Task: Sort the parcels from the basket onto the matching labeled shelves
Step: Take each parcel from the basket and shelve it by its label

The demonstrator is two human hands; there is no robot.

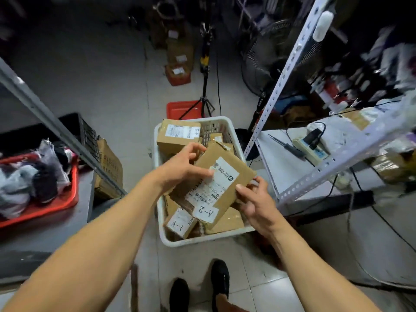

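Over white basket (pixel 162 230): both hands' fingers pinch flat brown cardboard parcel (pixel 225 174), tilted, w/ shipping label, "A-2" tag.

R: shelf post (pixel 290 70) blocks | L: rack rail (pixel 56 129) | mid floor (pixel 112 86) free

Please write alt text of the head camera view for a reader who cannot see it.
Both hands, left and right, hold a brown parcel labelled A-2 above a white basket of parcels on the floor. One parcel in the basket reads A-1; metal shelving stands at the right.
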